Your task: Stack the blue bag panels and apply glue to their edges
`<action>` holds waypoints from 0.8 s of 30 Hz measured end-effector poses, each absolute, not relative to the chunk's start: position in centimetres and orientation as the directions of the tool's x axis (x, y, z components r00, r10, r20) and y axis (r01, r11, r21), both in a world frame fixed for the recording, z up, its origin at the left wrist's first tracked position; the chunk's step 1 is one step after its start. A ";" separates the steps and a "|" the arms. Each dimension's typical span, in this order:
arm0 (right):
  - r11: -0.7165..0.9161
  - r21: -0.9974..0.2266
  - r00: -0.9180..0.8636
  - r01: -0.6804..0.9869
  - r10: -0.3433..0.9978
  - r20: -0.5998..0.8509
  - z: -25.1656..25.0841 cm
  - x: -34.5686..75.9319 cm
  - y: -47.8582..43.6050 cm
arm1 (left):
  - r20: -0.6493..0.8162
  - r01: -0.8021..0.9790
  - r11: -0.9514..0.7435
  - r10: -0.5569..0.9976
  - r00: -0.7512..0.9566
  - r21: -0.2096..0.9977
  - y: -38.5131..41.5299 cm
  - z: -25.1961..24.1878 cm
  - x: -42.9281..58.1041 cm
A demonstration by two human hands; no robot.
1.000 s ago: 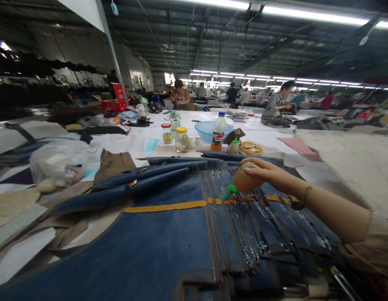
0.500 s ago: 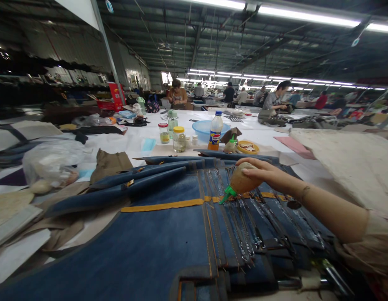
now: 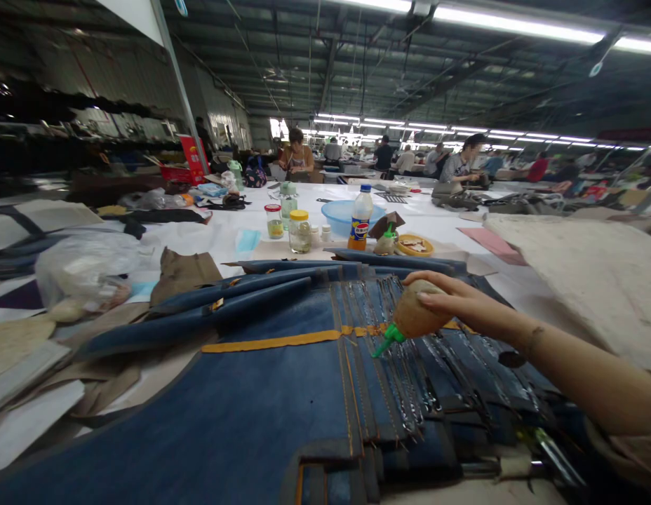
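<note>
My right hand [image 3: 446,298] is wrapped round a tan squeeze bottle [image 3: 417,312], tilted so that its green nozzle [image 3: 389,338] points down and left. The nozzle tip is over grey strips on dark blue material [image 3: 262,393]; whether it touches cannot be told. Glossy wet-looking lines [image 3: 404,379] run along several strips to the right of the nozzle. An orange-yellow band [image 3: 273,345] crosses the blue material. My left hand does not show.
Behind the blue material stand a bottle of orange drink [image 3: 360,219], a yellow-lidded jar [image 3: 299,233], a blue basin [image 3: 339,216] and a second green-tipped bottle [image 3: 386,240]. A plastic bag [image 3: 83,270] lies left. People work farther back.
My right hand and the squeeze bottle have moved slightly right and toward me. The nozzle tip sits a little lower, below the orange-yellow band.
</note>
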State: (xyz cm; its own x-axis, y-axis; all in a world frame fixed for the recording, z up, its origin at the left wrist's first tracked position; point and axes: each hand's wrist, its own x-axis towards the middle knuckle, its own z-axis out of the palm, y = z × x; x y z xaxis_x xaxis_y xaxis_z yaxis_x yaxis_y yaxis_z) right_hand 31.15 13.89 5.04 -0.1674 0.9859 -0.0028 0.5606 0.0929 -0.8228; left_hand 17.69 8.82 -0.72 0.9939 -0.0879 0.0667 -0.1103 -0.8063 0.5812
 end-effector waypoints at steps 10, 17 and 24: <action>0.062 -0.839 -0.092 0.541 0.996 0.015 5.5 30.7 9.4 | 0.072 0.218 -0.941 0.244 0.967 0.257 19.5 -0.4 27.6; 0.078 -0.823 -0.159 0.563 0.987 -0.015 5.0 31.7 8.1 | 0.022 0.096 -0.841 0.126 0.992 0.533 15.8 -5.4 23.7; 0.054 -0.851 -0.183 0.522 0.982 -0.049 5.1 31.4 6.6 | -0.011 -0.047 -0.750 -0.071 0.997 0.660 3.4 -7.9 19.1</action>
